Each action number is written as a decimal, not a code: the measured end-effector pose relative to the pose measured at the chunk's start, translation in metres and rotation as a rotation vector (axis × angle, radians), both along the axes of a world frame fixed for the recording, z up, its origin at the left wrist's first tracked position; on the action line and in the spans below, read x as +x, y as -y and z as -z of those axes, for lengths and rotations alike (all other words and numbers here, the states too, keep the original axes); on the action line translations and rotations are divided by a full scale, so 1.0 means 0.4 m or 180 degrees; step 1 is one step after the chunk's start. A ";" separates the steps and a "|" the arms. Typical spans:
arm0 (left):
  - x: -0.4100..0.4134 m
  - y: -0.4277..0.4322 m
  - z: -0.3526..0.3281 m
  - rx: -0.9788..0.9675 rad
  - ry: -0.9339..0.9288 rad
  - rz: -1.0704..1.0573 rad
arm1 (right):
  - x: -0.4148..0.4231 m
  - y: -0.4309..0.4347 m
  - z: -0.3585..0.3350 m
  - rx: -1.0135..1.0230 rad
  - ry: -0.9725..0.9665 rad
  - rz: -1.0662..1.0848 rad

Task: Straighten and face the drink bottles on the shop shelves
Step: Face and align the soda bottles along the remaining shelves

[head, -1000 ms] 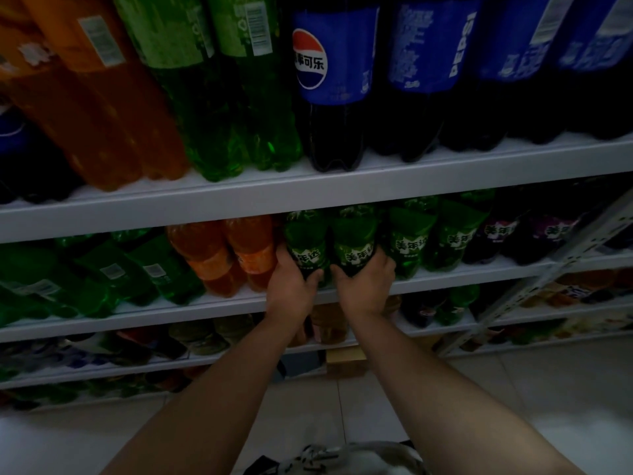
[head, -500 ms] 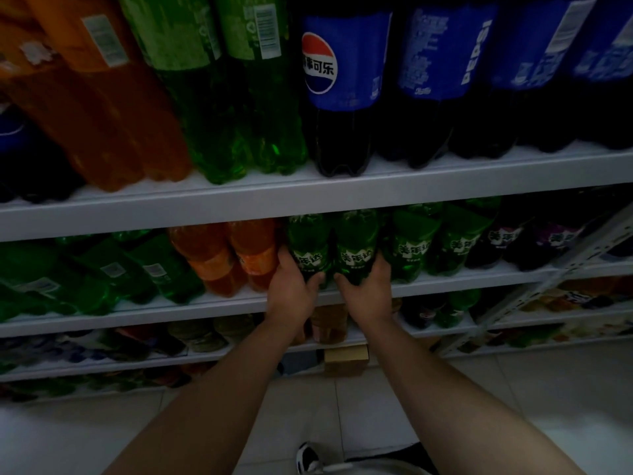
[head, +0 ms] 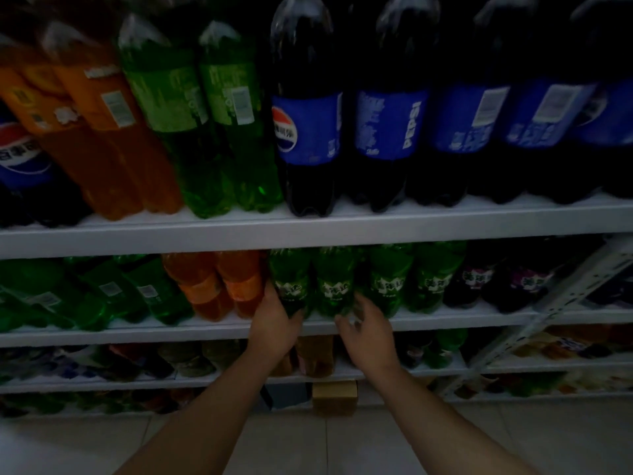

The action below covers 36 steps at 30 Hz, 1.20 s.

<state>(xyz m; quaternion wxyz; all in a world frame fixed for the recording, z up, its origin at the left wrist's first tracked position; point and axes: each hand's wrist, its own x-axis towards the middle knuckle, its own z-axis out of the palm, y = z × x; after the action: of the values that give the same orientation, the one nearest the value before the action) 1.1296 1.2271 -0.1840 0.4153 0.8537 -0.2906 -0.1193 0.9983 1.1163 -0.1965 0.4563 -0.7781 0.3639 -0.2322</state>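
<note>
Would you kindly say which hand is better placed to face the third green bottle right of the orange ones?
Right: the right hand, fingers loose and holding nothing, is beside the third green bottle; the left hand grips the first green bottle.

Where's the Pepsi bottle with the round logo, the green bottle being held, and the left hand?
Pepsi bottle [head: 308, 128]: head view, on its blue label beside the round logo.
green bottle [head: 290, 286]: head view, on its label.
left hand [head: 274, 325]: head view, on the back of the hand gripping that bottle.
</note>
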 end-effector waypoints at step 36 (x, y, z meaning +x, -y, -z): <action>-0.118 0.176 -0.477 -0.1119 0.1660 -0.1548 | 0.009 0.159 -0.838 -0.3420 0.0839 0.0638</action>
<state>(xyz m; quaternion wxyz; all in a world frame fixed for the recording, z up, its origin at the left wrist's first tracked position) 1.0825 1.1567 0.0067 0.4835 0.8152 -0.1917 0.2548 1.0018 1.0527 0.1389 0.0131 -0.8272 0.2065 -0.5224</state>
